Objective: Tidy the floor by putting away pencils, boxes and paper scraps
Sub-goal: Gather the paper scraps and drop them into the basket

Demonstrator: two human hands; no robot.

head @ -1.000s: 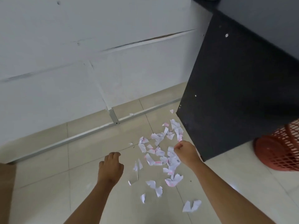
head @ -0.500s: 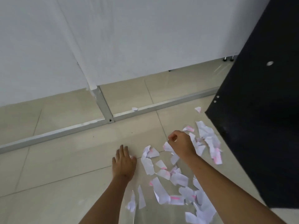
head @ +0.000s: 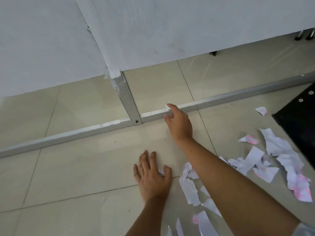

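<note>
Several torn white paper scraps with pink marks lie scattered on the tiled floor at the right, some under my right forearm. One small white scrap sits on the metal floor rail. My right hand is stretched out to it, index fingertip touching it and thumb apart just below. My left hand lies flat on the floor with fingers spread. A tiny crumpled scrap peeks out beside its thumb. No pencils or boxes are in view.
A grey metal rail runs across the floor with an upright post carrying white partition panels. A black panel stands at the right edge, close to the scraps. Beige floor tiles extend to the left.
The view has dropped closer to the floor. My right hand left the scrap pile and reached forward-left to the rail, opening from a fist. My left hand stayed flat on the floor.
</note>
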